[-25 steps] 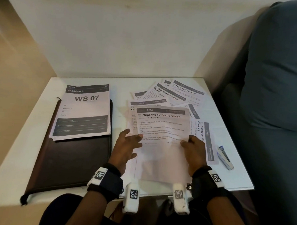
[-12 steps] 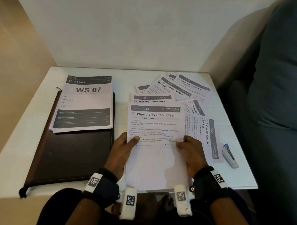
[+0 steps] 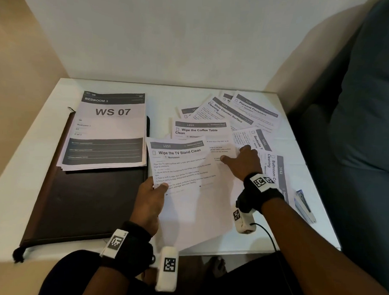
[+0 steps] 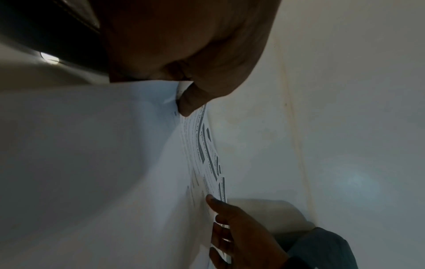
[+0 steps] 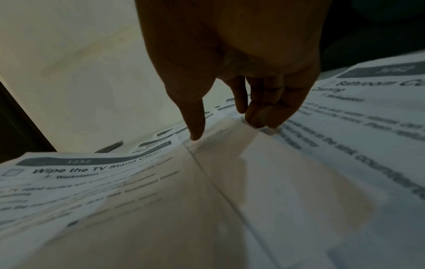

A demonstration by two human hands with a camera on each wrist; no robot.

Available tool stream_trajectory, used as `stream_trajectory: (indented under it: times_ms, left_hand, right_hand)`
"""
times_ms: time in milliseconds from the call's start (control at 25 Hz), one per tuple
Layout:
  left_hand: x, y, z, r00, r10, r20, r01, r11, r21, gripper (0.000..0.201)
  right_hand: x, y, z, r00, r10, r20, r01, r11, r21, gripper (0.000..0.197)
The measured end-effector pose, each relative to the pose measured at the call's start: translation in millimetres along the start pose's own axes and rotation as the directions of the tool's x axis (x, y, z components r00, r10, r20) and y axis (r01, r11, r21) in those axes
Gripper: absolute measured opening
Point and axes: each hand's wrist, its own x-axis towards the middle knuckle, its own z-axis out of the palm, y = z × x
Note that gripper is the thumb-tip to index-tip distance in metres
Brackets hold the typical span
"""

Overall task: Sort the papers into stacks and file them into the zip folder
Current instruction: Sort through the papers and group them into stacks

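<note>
Curling upward, sheet 1252 (image 3: 183,167) pinched by left hand (image 3: 150,203).

Dim warm light, blurred wrist views, wide-angle edge distortion

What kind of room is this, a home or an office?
Probably a home living area: a small white table sits in a wall corner beside a blue-grey sofa. The task sheets and zip folder make it a makeshift desk.
</note>
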Motion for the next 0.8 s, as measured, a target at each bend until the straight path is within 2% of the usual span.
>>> stream_trajectory:
  times_ms: [80,160,280,400,520,600,800]
  left_hand:
    - [1,2,1,1.000,0.004,-0.009,-0.004,1.000,0.004,0.026]
    - [3,2,1,1.000,-0.004,-0.010,0.004,1.000,0.000,0.026]
    - [5,1,1,1.000,-0.013,-0.010,0.013,1.000,0.013,0.026]
    - [5,0,2,1.000,-0.023,-0.013,0.023,1.000,0.015,0.025]
    - [2,2,3,0.999,-0.045,0.005,0.045,0.999,-0.004,0.025]
    - [0,5,4,0.999,-0.046,0.019,0.046,0.999,-0.015,0.024]
    - [-6,11,7,0.999,-0.043,0.025,0.043,0.999,-0.002,0.028]
  right_hand:
    - [6,3,8,1.000,0.009,0.015,-0.007,0.996,-0.094,0.093]
    - [12,8,13,1.000,0.009,-0.002,-0.009,0.995,-0.097,0.091]
    - [15,13,16,1.000,-0.007,0.013,0.007,1.000,0.027,0.081]
    - [10,13,11,0.999,-0.038,-0.001,0.038,0.994,0.107,0.060]
    - [-2,16,-6,0.986,-0.123,-0.108,0.138,0.981,0.137,0.027]
    - [-10,20,-28,0.959,-0.199,-0.203,0.230,0.963,0.142,0.013]
    - [-33,13,-108,0.868,-0.233,-0.438,0.347,0.916,0.200,0.019]
